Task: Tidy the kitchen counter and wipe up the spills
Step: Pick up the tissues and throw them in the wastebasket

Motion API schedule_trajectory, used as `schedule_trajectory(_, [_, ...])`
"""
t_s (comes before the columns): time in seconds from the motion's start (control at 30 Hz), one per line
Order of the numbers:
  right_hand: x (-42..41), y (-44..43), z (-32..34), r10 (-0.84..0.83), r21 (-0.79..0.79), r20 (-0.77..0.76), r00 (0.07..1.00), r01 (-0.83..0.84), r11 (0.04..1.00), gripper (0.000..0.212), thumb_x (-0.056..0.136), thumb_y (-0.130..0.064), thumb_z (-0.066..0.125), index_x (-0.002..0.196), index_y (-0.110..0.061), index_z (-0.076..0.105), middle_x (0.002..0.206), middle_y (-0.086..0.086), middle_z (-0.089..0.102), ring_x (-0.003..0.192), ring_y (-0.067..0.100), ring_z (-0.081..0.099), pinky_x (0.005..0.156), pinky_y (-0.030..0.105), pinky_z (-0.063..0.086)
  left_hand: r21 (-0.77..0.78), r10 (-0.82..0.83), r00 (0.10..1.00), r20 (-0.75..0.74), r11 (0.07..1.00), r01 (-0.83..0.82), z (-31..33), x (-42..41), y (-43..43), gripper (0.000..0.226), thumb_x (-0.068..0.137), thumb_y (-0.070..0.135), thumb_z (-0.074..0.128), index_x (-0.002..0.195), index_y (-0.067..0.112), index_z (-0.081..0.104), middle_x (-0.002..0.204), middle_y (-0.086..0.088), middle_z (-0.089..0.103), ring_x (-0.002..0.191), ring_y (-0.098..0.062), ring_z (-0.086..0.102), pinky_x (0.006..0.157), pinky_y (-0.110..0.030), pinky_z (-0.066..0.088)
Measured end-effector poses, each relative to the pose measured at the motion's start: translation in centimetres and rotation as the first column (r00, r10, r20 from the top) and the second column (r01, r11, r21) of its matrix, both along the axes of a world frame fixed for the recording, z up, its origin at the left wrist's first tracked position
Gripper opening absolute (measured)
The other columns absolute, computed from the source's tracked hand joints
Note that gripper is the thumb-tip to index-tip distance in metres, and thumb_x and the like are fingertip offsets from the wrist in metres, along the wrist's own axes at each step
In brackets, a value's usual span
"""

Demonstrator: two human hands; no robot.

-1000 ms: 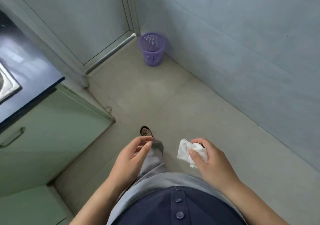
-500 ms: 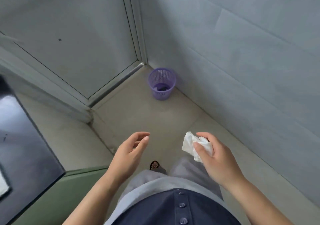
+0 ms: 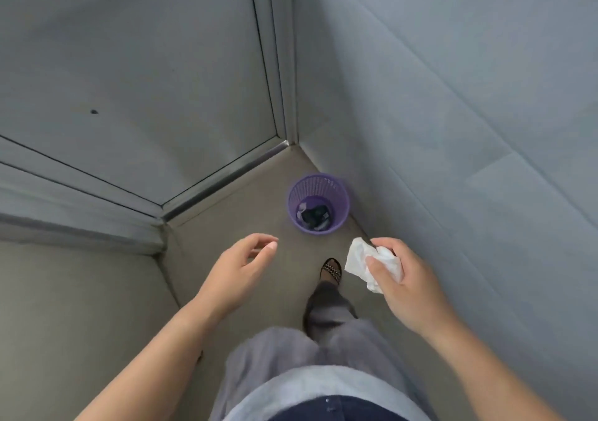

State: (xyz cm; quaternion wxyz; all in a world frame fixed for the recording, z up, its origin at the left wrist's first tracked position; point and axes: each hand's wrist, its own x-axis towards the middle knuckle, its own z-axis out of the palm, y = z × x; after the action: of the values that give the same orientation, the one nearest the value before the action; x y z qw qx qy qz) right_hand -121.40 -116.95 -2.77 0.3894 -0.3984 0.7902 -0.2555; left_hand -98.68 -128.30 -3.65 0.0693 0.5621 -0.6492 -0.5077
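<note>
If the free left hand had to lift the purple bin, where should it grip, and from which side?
Judging by its pose, grip the purple bin by the near part of its open rim, coming down from above with the left hand. It stands upright in the corner, its far and right sides close to the wall, and the mesh tapers downward, so the rim looks like the surest hold.
</note>
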Motion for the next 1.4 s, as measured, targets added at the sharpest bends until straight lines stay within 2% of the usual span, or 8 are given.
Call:
schedule_trajectory(0.17, [-7.2, -12.6, -3.1, 0.118, 0.021, -0.092, 0.989, -0.116, 0.993, 0.028, 0.088, -0.030, 0.056, 0.116, -0.025, 0.055, 0.109, -0.007, 0.058, 0.092, 0.011, 0.050, 0.066, 0.005, 0.035, -0.073, -0.055, 0.995, 0.087, 0.995, 0.062, -3.5, -7.0, -11.9, 0.022, 0.093, 0.035, 0.047, 0.106, 0.025, 0.061, 0.100, 0.012, 0.063, 0.092, -0.005, 0.057, 0.077, -0.017, 0.040])
schedule_trajectory(0.4, [-9.9, -22.9, -13.3, 0.126, 0.135, -0.088, 0.988, -0.114, 0.984, 0.034, 0.088, -0.031, 0.054, 0.121, -0.024, 0.052, 0.119, -0.001, 0.058, 0.093, 0.015, 0.050, 0.076, 0.025, 0.035, 0.042, -0.126, 0.962, 0.244, 0.992, 0.120, -14.9, -9.9, -22.0, 0.029, 0.094, 0.036, 0.045, 0.111, 0.018, 0.060, 0.109, 0.000, 0.063, 0.096, -0.015, 0.055, 0.078, -0.025, 0.038])
schedule_trajectory(0.53, [-9.7, -25.8, -22.7, 0.083, 0.220, -0.040, 0.996, -0.072, 0.973, 0.036, 0.087, -0.032, 0.055, 0.122, -0.022, 0.051, 0.120, 0.002, 0.059, 0.093, 0.016, 0.050, 0.075, 0.024, 0.034, 0.210, -0.109, 0.973, 0.205, 0.976, 0.065, -23.8, -10.3, -24.9, 0.032, 0.094, 0.039, 0.045, 0.112, 0.016, 0.059, 0.112, -0.003, 0.062, 0.104, -0.021, 0.056, 0.086, -0.028, 0.040])
schedule_trajectory(0.7, [-8.2, -28.0, -37.2, 0.045, 0.287, 0.012, 0.999, -0.047, 0.957, 0.038, 0.087, -0.029, 0.055, 0.124, -0.019, 0.050, 0.122, 0.006, 0.059, 0.093, 0.018, 0.052, 0.074, 0.022, 0.035, 0.212, -0.112, 0.951, 0.287, 0.976, 0.052, -38.2, -9.5, -26.4, 0.029, 0.092, 0.031, 0.049, 0.115, 0.016, 0.058, 0.114, -0.008, 0.062, 0.105, -0.024, 0.056, 0.078, -0.021, 0.036])
schedule_trajectory(0.83, [-7.0, -28.4, -47.6, 0.082, 0.327, 0.030, 0.996, -0.087, 0.941, 0.037, 0.088, -0.025, 0.056, 0.124, -0.016, 0.050, 0.119, 0.006, 0.059, 0.097, 0.020, 0.055, 0.070, 0.020, 0.033, 0.252, -0.111, 0.945, 0.307, 0.967, 0.032, -48.3, -9.0, -26.9, 0.043, 0.094, 0.035, 0.045, 0.135, 0.024, 0.040, 0.127, -0.013, 0.052, 0.114, -0.024, 0.050, 0.081, -0.019, 0.031])
schedule_trajectory(0.97, [-6.9, -28.5, -56.0, 0.130, 0.342, 0.010, 0.991, -0.126, 0.931, 0.039, 0.088, -0.026, 0.056, 0.125, -0.014, 0.051, 0.119, 0.009, 0.059, 0.100, 0.023, 0.056, 0.080, 0.027, 0.041, 0.263, -0.085, 0.959, 0.272, 0.965, 0.011, -56.1, -9.5, -26.7, 0.056, 0.095, 0.041, 0.041, 0.145, 0.025, 0.023, 0.136, -0.014, 0.044, 0.120, -0.025, 0.047, 0.088, -0.021, 0.031])
schedule_trajectory(1.2, [-7.6, -30.4, -66.5, 0.259, 0.393, -0.178, 0.949, -0.173, 0.903, 0.045, 0.088, -0.036, 0.053, 0.127, -0.015, 0.047, 0.125, 0.013, 0.054, 0.111, 0.034, 0.050, 0.087, 0.040, 0.046, 0.008, -0.114, 0.993, 0.032, 0.994, 0.114, -61.2, -10.5, -25.3, 0.030, 0.097, 0.025, 0.042, 0.126, 0.019, 0.047, 0.110, 0.002, 0.058, 0.094, -0.013, 0.054, 0.071, -0.009, 0.036])
schedule_trajectory(1.4, [-6.8, -31.0, -67.7, 0.293, 0.484, -0.156, 0.943, -0.185, 0.855, 0.058, 0.092, -0.043, 0.046, 0.139, -0.013, 0.031, 0.140, 0.016, 0.037, 0.125, 0.035, 0.039, 0.096, 0.046, 0.043, 0.053, -0.114, 0.993, 0.027, 0.992, 0.112, -61.5, -10.1, -25.6, 0.029, 0.097, 0.029, 0.042, 0.125, 0.022, 0.048, 0.114, -0.001, 0.061, 0.097, -0.017, 0.057, 0.083, -0.030, 0.046])
